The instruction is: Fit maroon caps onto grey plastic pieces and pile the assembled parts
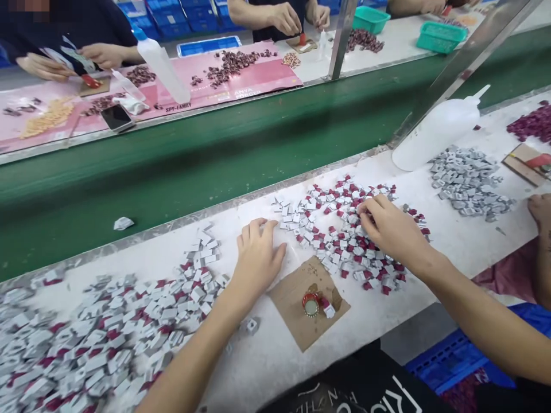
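Right hand (391,229) is at the right-of-centre pile of grey-and-maroon parts (344,241), fingertips bent down at its upper part; fingers look drawn together, but can't tell if they pinch a part. Left hand (257,252) is mid-frame, palm down, fingers loosely spread, no part visible in it; sits between that pile and the bigger heap (107,338) of similar parts filling the lower left. Both piles lie on the white table (253,373). Cardboard square (297,324) is below and between the hands, lower centre of frame, carrying a bottle cap (310,306), with one loose part (329,310) just right of it. Right side of frame: white squeeze bottle (434,132) leaning, nozzle toward upper right, grey parts (469,180) heaped near its base, maroon parts (531,121) at the right edge. Green strip (193,178) runs across behind the table, white scrap (123,223) on it at left. Upper left: a co-worker's hands (99,55) over a pink sheet (253,83), phone (116,117) near its front edge.
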`<state>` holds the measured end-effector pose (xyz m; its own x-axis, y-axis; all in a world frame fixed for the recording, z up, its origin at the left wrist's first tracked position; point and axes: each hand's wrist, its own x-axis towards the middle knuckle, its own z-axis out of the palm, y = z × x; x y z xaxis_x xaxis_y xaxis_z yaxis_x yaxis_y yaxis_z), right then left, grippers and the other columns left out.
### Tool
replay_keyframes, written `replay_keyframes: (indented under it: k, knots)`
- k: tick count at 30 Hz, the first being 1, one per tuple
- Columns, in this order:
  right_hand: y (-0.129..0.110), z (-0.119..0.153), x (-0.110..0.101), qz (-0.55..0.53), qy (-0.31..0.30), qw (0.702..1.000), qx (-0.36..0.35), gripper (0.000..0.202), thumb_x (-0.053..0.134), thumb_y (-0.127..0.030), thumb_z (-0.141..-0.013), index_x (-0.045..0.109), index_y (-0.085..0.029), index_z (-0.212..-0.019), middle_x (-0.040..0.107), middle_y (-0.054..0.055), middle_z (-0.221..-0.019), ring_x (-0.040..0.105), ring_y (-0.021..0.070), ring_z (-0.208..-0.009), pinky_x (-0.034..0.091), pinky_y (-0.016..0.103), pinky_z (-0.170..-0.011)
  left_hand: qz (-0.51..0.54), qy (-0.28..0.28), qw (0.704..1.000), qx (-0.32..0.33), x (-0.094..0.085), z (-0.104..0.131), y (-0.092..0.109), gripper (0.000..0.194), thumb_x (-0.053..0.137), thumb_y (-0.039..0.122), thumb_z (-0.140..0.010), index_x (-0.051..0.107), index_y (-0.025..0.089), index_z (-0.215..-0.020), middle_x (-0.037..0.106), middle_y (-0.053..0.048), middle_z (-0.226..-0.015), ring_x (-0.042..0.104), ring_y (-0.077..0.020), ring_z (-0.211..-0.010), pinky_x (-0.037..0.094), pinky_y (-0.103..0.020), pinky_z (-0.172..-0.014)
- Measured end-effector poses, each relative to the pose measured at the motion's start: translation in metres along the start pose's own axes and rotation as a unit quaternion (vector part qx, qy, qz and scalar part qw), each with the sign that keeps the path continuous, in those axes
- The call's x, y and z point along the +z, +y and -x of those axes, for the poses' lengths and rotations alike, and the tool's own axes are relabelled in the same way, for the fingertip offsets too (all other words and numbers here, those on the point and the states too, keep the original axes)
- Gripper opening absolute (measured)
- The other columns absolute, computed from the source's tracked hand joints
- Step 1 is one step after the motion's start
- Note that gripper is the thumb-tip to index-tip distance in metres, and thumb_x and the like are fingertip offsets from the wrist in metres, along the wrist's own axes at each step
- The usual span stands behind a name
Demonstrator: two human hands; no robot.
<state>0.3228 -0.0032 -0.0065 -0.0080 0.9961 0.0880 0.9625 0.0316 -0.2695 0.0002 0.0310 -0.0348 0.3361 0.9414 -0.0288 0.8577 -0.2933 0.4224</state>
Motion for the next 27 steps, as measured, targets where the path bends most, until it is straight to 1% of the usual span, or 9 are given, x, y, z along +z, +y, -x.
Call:
replay_keyframes:
  k: [3, 5, 7, 10, 14, 16, 18, 23, 27]
  knots:
    - [0.005, -0.002, 0.005, -0.053, 0.041, 0.998, -0.004, 0.010, 0.058, -0.027, -0.107, 0.063, -0.025, -0.099, 0.073, 0.012, -0.106, 0.070, 0.0322, -0.100, 0.049, 0.040, -0.074, 0.032, 0.035, 0.998, -0.048, 0.009, 0.008, 0.017, 0.043, 0.065, 0.022, -0.107, 0.062, 0.015, -0.149, 0.063, -0.024, -0.147, 0.061, -0.0442, -0.137, 0.052, -0.064, -0.116]
    - [0.006, -0.007, 0.005, -0.088, 0.062, 0.994, -0.004, 0.011, 0.064, -0.027, -0.104, 0.061, -0.026, -0.094, 0.074, 0.011, -0.101, 0.070, 0.0321, -0.099, 0.051, 0.043, -0.079, 0.056, 0.051, 0.995, -0.062, 0.012, 0.013, 0.027, 0.040, 0.064, 0.021, -0.107, 0.063, 0.016, -0.147, 0.064, -0.022, -0.146, 0.062, -0.0427, -0.136, 0.051, -0.063, -0.116]
    - [0.001, -0.009, 0.000, -0.130, 0.097, 0.987, 0.000, 0.014, 0.068, -0.026, -0.103, 0.060, -0.027, -0.091, 0.074, 0.009, -0.098, 0.070, 0.0305, -0.096, 0.053, 0.044, -0.081, 0.095, 0.058, 0.992, -0.064, 0.010, 0.018, 0.039, 0.037, 0.065, 0.021, -0.107, 0.064, 0.018, -0.143, 0.066, -0.020, -0.143, 0.061, -0.0411, -0.136, 0.050, -0.063, -0.119]
    - [-0.019, -0.004, -0.010, -0.263, 0.150, 0.953, 0.017, 0.008, 0.076, -0.027, -0.102, 0.068, -0.027, -0.105, 0.077, 0.007, -0.105, 0.073, 0.0268, -0.094, 0.060, 0.044, -0.083, 0.210, 0.066, 0.974, -0.057, -0.002, 0.023, 0.060, 0.030, 0.066, 0.030, -0.112, 0.066, 0.022, -0.140, 0.068, -0.015, -0.143, 0.061, -0.0368, -0.139, 0.049, -0.059, -0.122]
    - [-0.055, 0.009, -0.018, -0.515, 0.054, 0.856, -0.008, 0.022, 0.086, -0.032, -0.102, 0.075, -0.030, -0.121, 0.081, 0.004, -0.113, 0.080, 0.0230, -0.100, 0.070, 0.039, -0.089, 0.441, 0.048, 0.896, -0.036, -0.017, 0.026, 0.097, 0.031, 0.064, 0.041, -0.118, 0.067, 0.030, -0.147, 0.072, -0.009, -0.143, 0.070, -0.0271, -0.131, 0.057, -0.047, -0.113]
    - [-0.066, 0.015, -0.017, -0.580, 0.004, 0.814, -0.004, 0.029, 0.089, -0.032, -0.102, 0.077, -0.032, -0.129, 0.083, 0.003, -0.117, 0.082, 0.0226, -0.106, 0.072, 0.039, -0.095, 0.512, 0.050, 0.857, -0.031, -0.019, 0.026, 0.112, 0.028, 0.066, 0.038, -0.118, 0.069, 0.031, -0.146, 0.075, -0.008, -0.141, 0.073, -0.0249, -0.127, 0.059, -0.044, -0.111]
    - [-0.070, 0.019, -0.014, -0.607, -0.024, 0.794, 0.010, 0.037, 0.091, -0.034, -0.101, 0.079, -0.034, -0.136, 0.084, 0.004, -0.119, 0.084, 0.0230, -0.108, 0.074, 0.040, -0.098, 0.534, 0.066, 0.842, -0.041, -0.018, 0.029, 0.121, 0.024, 0.070, 0.034, -0.116, 0.073, 0.030, -0.140, 0.076, -0.008, -0.136, 0.074, -0.0244, -0.123, 0.059, -0.044, -0.110]
    - [-0.066, 0.032, -0.011, -0.598, -0.072, 0.798, 0.000, 0.025, 0.089, -0.037, -0.104, 0.085, -0.033, -0.129, 0.085, 0.005, -0.120, 0.085, 0.0253, -0.110, 0.075, 0.043, -0.098, 0.528, 0.094, 0.836, -0.115, -0.010, 0.046, 0.122, 0.016, 0.076, 0.039, -0.112, 0.078, 0.027, -0.123, 0.079, -0.007, -0.122, 0.076, -0.0238, -0.109, 0.063, -0.041, -0.099]
    - [-0.061, 0.041, -0.016, -0.548, -0.097, 0.829, -0.057, 0.032, 0.083, -0.028, -0.107, 0.084, -0.039, -0.138, 0.078, 0.005, -0.137, 0.080, 0.0244, -0.117, 0.073, 0.042, -0.099, 0.616, 0.024, 0.775, -0.138, -0.012, 0.061, 0.111, 0.027, 0.075, 0.050, -0.113, 0.078, 0.024, -0.116, 0.082, -0.005, -0.100, 0.077, -0.0204, -0.089, 0.066, -0.035, -0.083]
